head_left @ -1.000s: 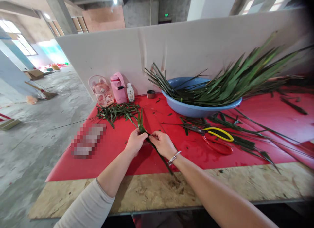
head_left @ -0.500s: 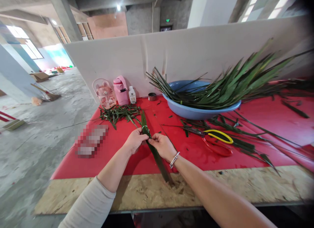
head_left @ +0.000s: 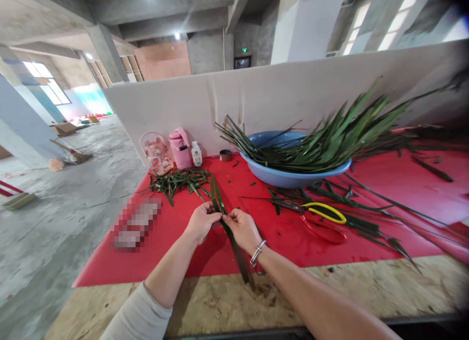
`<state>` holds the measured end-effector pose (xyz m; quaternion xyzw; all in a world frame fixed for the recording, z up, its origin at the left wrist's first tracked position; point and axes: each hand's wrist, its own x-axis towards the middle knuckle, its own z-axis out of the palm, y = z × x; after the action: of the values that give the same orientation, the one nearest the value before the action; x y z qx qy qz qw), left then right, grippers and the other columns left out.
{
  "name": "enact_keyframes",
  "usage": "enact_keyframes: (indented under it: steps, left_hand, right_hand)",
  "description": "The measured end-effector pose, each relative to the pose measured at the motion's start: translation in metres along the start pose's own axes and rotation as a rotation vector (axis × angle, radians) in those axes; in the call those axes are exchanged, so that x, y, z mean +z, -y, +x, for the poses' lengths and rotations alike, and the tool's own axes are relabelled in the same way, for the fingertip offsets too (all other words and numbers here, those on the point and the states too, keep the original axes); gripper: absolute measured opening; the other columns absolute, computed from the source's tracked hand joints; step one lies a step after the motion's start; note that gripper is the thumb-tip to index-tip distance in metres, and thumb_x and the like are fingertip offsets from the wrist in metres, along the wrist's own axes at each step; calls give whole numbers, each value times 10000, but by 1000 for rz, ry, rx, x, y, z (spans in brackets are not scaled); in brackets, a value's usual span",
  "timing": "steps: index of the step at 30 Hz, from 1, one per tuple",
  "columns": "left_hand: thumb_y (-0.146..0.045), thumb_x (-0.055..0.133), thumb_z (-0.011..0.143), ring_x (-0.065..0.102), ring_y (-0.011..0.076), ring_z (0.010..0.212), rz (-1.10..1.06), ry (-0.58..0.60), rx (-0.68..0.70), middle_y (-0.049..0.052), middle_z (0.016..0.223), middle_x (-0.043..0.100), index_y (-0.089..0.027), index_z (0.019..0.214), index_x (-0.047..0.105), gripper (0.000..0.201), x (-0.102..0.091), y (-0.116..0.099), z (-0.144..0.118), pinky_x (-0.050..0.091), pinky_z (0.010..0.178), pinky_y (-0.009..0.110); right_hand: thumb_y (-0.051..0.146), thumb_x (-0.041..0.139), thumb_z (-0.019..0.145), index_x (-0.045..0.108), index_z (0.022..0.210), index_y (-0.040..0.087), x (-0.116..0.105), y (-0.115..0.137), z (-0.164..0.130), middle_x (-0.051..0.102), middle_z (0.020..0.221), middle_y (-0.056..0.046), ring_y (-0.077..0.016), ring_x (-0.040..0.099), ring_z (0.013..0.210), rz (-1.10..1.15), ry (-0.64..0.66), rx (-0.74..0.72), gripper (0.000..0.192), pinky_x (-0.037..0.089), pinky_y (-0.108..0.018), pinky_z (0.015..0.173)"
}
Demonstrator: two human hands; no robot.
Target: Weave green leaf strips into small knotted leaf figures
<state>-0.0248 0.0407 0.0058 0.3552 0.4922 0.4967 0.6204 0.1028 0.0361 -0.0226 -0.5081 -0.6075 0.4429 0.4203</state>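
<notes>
A long green leaf [head_left: 234, 249] runs between my two hands, its lower end hanging toward the table's front edge. Its upper end points away from me and is parted into two strips. My left hand [head_left: 201, 223] pinches the leaf from the left side. My right hand [head_left: 242, 227], with a silver bracelet at the wrist, pinches it close beside the left fingertips. To the right lie scissors [head_left: 324, 212] with one yellow and one red handle loop, among leaf scraps. Small cut leaf pieces [head_left: 179, 183] lie heaped beyond my left hand.
A blue basin [head_left: 293, 178] full of long leaves stands at the back. A pink transparent bottle [head_left: 157, 153], a pink flask [head_left: 180, 149], a white bottle [head_left: 196, 154] and a small round tin [head_left: 225, 156] line the white panel [head_left: 164, 105]. A blurred-out flat object [head_left: 137, 225] lies left.
The leaf's upper end, in one piece before, now shows two strips apart. Both hands keep their pinch at nearly the same spot. The camera view has tilted up slightly.
</notes>
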Motion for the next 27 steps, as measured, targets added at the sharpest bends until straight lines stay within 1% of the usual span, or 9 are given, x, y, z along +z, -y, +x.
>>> enact_keyframes:
  steps: [3,6,9,11,14,16,20,25,27]
  left_hand:
    - [-55,614,526,571,99,615,20,4,16,-19,695,613,-160,802,577,297,0,-2,-1,492,613,223]
    - [-36,574,504,526,88,553,52,-65,38,-51,619,559,-166,817,574,338,0,0,2,464,541,203]
    - [-41,540,501,469,74,482,86,-125,82,-66,558,520,-162,810,579,334,0,6,8,381,449,170]
    - [-67,534,522,428,66,437,103,-129,104,-73,520,500,-162,796,585,294,0,11,11,320,410,166]
    - [-107,527,551,380,61,398,124,-133,120,-74,462,461,-158,679,570,144,-1,16,14,267,391,175]
    - [-119,527,557,386,61,402,124,-137,126,-63,459,473,-153,618,558,76,-1,18,14,267,400,179]
    - [-134,545,559,419,68,418,120,-166,134,-49,475,518,-146,631,585,83,-2,18,15,289,421,182]
    - [-161,548,579,474,94,434,98,-196,132,-27,473,547,-145,644,585,76,-3,16,16,351,451,200]
    - [-163,553,579,489,100,443,83,-194,129,-23,476,553,-146,648,579,76,-2,15,16,372,464,207]
  right_hand:
    - [403,506,766,497,685,182,0,2,0,515,570,11,-111,448,502,84,52,-2,236,327,-218,461]
    - [317,509,741,505,707,179,1,4,-1,535,566,19,-111,474,488,127,112,24,142,341,-217,459]
    - [255,519,694,502,664,179,2,5,-1,534,554,26,-108,477,487,109,96,38,84,337,-215,457]
    - [256,532,680,507,661,178,3,3,-1,540,557,28,-106,474,487,126,82,62,85,333,-215,453]
    - [253,555,664,515,671,171,4,2,-1,547,567,30,-101,480,493,196,89,109,91,347,-213,465]
    - [233,569,652,509,667,168,5,3,-2,538,558,38,-95,483,493,241,101,142,89,355,-211,478]
    - [190,570,652,485,660,170,4,10,-5,526,508,50,-90,485,470,294,144,227,88,347,-203,469]
    - [112,555,658,478,648,166,1,22,-10,457,424,84,-56,397,385,236,220,300,95,259,-175,395]
    - [92,537,660,466,659,173,0,23,-11,460,418,86,-62,413,374,216,271,324,108,254,-174,385]
